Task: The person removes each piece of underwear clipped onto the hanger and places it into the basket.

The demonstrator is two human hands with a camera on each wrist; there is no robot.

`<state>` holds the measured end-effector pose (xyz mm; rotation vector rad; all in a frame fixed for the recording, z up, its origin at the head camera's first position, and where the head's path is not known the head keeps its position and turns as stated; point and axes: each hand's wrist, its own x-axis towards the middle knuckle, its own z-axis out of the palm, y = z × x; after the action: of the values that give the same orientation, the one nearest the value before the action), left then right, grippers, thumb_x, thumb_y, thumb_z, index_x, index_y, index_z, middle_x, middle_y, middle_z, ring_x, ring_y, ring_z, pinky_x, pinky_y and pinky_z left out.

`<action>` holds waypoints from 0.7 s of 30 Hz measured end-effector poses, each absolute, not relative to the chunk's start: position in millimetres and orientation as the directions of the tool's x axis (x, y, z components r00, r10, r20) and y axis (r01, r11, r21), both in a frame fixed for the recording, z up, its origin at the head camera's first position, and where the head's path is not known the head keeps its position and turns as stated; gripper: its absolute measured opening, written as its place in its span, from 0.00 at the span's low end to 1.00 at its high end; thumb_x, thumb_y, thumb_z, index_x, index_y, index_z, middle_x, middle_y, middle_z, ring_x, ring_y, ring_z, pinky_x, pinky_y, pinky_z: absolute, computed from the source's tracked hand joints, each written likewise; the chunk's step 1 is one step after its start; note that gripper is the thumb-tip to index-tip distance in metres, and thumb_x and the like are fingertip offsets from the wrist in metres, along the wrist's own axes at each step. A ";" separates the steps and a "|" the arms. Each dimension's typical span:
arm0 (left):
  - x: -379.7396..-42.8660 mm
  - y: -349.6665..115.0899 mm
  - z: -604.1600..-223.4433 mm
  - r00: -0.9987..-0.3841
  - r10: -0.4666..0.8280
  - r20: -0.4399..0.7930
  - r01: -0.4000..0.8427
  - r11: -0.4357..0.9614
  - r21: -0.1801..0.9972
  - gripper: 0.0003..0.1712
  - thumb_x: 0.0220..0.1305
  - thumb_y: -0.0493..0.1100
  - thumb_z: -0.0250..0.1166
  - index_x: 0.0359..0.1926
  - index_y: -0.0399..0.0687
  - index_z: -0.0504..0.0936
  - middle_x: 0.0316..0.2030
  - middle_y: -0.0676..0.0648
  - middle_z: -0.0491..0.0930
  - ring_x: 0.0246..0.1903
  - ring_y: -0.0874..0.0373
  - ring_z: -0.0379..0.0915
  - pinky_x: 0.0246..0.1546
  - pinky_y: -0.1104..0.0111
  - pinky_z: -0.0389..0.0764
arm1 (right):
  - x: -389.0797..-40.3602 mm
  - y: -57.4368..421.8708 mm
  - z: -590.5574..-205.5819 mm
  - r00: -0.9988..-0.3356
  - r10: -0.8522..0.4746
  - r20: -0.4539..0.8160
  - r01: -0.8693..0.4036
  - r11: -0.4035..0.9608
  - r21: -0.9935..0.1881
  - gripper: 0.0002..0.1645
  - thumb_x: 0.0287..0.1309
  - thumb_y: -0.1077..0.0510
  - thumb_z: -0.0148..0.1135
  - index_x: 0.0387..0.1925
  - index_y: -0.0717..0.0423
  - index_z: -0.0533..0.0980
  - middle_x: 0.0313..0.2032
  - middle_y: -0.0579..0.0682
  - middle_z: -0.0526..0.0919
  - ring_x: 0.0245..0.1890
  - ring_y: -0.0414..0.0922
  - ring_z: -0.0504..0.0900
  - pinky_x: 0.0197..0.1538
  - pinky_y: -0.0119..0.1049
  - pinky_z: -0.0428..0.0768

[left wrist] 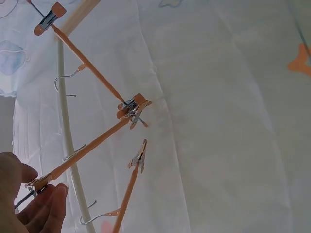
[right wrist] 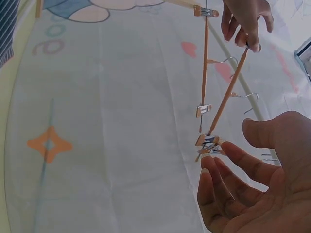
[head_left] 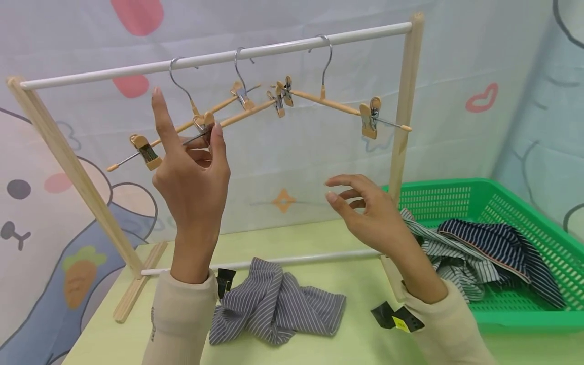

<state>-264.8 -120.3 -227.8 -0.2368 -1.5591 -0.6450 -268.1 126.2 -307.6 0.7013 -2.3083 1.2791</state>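
Three wooden clip hangers hang by metal hooks from a white rod (head_left: 283,48). My left hand (head_left: 191,172) pinches the clip (left wrist: 41,183) at the near-left end of the middle hanger (head_left: 248,113) between thumb and fingers, its index finger pointing up. Behind that hand is the left hanger (head_left: 223,104), and the right hanger (head_left: 335,105) hangs farther along the rod. My right hand (head_left: 371,213) is in the air below the right hanger, fingers loosely bent and holding nothing. Under both hands, a crumpled grey striped cloth (head_left: 278,304) lies on the table.
Wooden posts (head_left: 406,96) hold the rod up, with a lower white bar (head_left: 315,257) near the table (head_left: 360,339). At the right stands a green basket (head_left: 524,320) with a navy striped cloth (head_left: 497,246) and a lighter striped cloth (head_left: 465,268). A printed curtain hangs behind.
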 end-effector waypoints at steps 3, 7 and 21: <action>-264.4 -124.1 -236.2 -0.168 -0.282 0.945 0.519 0.789 0.328 0.41 0.63 0.55 0.58 0.71 0.46 0.53 0.25 0.46 0.85 0.21 0.59 0.79 0.22 0.61 0.80 | -268.2 125.5 -308.1 -0.789 -0.231 0.570 -0.605 0.452 -0.655 0.21 0.66 0.47 0.54 0.57 0.49 0.72 0.58 0.51 0.72 0.50 0.46 0.75 0.51 0.49 0.77; -263.2 -129.5 -244.3 -0.227 -0.310 0.923 0.509 0.771 0.383 0.39 0.63 0.57 0.59 0.69 0.49 0.55 0.24 0.46 0.84 0.19 0.59 0.78 0.22 0.61 0.79 | -268.3 124.3 -309.1 -0.787 -0.233 0.571 -0.607 0.454 -0.652 0.21 0.65 0.46 0.54 0.57 0.48 0.72 0.57 0.50 0.72 0.50 0.46 0.75 0.50 0.49 0.77; -263.6 -146.5 -279.2 -0.436 -0.162 0.885 0.524 0.754 0.397 0.29 0.62 0.56 0.60 0.59 0.47 0.71 0.26 0.44 0.84 0.22 0.58 0.79 0.22 0.58 0.82 | -267.1 121.9 -310.6 -0.788 -0.244 0.565 -0.606 0.463 -0.647 0.22 0.66 0.46 0.54 0.57 0.49 0.72 0.57 0.50 0.73 0.50 0.46 0.75 0.50 0.48 0.77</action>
<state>-263.6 -146.5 -279.2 -0.2783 -1.8717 -0.7949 -267.1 121.9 -310.6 0.7145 -2.3223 1.2596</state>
